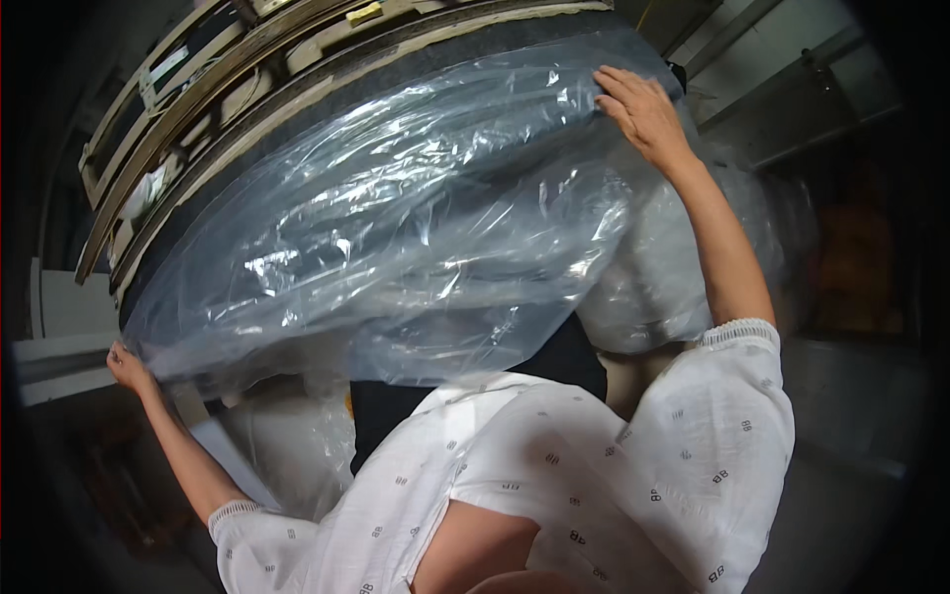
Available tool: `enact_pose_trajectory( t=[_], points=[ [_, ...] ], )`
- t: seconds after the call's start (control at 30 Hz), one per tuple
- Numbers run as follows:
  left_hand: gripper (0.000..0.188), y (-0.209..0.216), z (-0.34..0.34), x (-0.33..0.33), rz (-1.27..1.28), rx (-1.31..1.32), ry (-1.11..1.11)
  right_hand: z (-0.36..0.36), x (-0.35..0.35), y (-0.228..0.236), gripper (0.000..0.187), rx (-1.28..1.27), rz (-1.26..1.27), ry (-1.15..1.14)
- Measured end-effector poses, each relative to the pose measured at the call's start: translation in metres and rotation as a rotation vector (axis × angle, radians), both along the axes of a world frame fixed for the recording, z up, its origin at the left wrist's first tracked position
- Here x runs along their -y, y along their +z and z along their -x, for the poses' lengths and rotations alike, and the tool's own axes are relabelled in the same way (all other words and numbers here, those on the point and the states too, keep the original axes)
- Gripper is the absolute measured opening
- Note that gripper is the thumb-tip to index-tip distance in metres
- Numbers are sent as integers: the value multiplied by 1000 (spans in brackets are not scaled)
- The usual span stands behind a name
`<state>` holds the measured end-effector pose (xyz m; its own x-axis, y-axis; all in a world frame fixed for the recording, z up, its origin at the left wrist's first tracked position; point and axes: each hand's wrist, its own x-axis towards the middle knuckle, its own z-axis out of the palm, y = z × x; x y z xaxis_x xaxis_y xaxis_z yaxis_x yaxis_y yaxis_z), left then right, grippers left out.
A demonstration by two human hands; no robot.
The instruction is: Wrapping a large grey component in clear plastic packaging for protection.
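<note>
A large clear plastic sheet (pixel 416 213), creased and shiny, spreads over a dark work surface (pixel 435 61) and hangs down over my lap. At its left end my left hand (pixel 127 366) is closed on the sheet's near corner. My right hand (pixel 643 114) lies at the far right end, palm down on the plastic with its fingers stretched out. Between my hands the film is rumpled, with loose folds along its near side.
Long wooden rails (pixel 188 104) run along the far side, with a small yellow piece (pixel 364 14) on them. More crumpled clear plastic (pixel 653 287) bulges at my right, and another plastic heap (pixel 297 426) sits low on the left.
</note>
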<state>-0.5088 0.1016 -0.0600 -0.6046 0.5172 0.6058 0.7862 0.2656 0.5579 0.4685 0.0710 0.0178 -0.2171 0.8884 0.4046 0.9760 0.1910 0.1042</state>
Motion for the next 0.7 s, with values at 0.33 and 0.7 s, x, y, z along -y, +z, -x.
enact_pose_trajectory(
  t=[0.33, 0.7],
  points=[
    [39, 2, -17, -5, -43, -13, -62, -14, -57, 0, 26, -320, -138, -106],
    [33, 78, -15, 85, 13, 841, -430, -22, -101, -8, 28, -573, 57, -160]
  ],
)
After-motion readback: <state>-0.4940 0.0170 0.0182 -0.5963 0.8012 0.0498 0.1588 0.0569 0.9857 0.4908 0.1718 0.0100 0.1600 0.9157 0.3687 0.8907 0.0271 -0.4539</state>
